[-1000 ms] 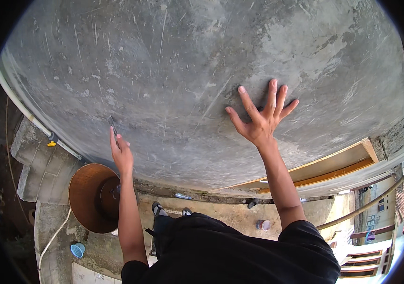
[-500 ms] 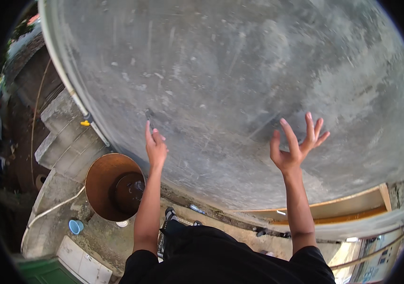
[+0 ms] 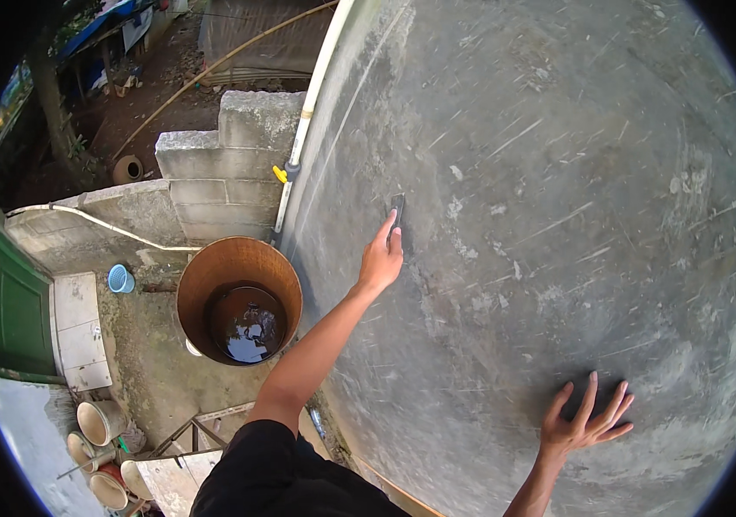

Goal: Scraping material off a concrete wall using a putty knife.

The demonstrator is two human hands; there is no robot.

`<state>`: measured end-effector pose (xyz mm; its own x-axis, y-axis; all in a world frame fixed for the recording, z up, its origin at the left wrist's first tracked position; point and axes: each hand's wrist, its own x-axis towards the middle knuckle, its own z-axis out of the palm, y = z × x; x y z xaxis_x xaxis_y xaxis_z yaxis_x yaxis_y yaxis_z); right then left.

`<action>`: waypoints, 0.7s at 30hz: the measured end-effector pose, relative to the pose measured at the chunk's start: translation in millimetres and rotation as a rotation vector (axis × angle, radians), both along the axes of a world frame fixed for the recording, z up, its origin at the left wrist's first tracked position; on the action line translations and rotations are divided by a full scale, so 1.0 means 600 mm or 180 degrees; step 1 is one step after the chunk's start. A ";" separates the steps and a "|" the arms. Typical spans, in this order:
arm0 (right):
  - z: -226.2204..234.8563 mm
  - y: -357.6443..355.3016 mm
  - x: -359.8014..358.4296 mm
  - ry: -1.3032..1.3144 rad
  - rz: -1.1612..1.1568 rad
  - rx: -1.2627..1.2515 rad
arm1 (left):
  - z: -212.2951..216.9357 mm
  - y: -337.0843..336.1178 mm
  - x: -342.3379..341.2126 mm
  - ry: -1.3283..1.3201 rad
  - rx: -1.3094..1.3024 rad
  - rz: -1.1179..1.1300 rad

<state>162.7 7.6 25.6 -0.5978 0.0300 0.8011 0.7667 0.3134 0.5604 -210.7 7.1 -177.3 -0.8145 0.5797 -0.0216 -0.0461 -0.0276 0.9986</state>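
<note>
A bare grey cement-plastered wall [image 3: 557, 284] with pale scratches and smears fills the right side. My left hand [image 3: 380, 261] reaches out to it, closed round a small flat dark grey piece [image 3: 398, 209]. The index finger stretches along the piece, which lies close against the plaster; its exact kind is hard to make out. Lower down on the right, my right hand [image 3: 576, 426] holds nothing. Its fingers are spread, and the palm faces the wall, seemingly resting on it.
Left of the wall stands a rusty drum [image 3: 195, 293] with dark water inside. A white pipe [image 3: 303, 129] with a yellow valve handle [image 3: 279, 173] runs along the wall's edge. A block wall [image 3: 204, 202], blue basket [image 3: 121, 278], green door [image 3: 15, 297] and several buckets [image 3: 101, 422] lie beyond.
My view has turned left, so the drum and yard show more fully. The left hand keeps the dark piece at the wall; the right hand has its fingers flatter and spread.
</note>
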 end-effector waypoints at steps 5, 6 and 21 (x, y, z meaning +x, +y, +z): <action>-0.005 0.007 -0.001 -0.0032 -0.0084 0.0074 | -0.031 0.014 -0.036 0.0308 0.0328 0.0155; -0.005 0.009 -0.001 -0.0022 -0.0082 0.0083 | -0.037 0.016 -0.038 0.0318 0.0338 0.0157; 0.000 0.007 -0.013 -0.0028 0.0038 0.0148 | -0.045 0.019 -0.046 0.0382 0.0306 0.0059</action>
<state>154.7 11.8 25.7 -0.6049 -0.0142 0.7962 0.7580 0.2960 0.5812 -238.4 18.4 -204.3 -0.8186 0.5592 0.1313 0.0747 -0.1231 0.9896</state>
